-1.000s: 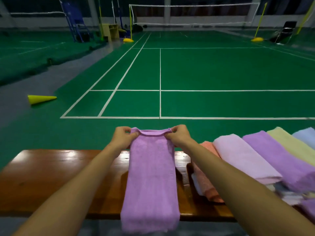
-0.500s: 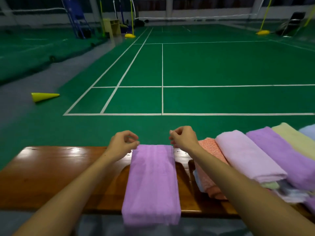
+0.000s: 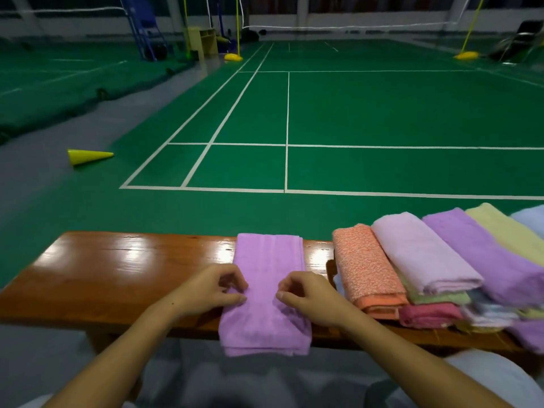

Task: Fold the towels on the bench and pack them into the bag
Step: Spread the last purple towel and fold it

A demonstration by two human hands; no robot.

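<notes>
Bench (image 3: 117, 269), towel (image 3: 266, 293) overhanging near edge

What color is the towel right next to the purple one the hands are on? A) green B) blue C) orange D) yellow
C: the orange towel lies closest beside the purple towel on the bench, where the left hand and the right hand rest on it; the yellow and blue ones lie farther right.

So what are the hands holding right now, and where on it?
Both hands pinch the purple towel mid-length: left hand at its left edge, right hand at its right.
</notes>
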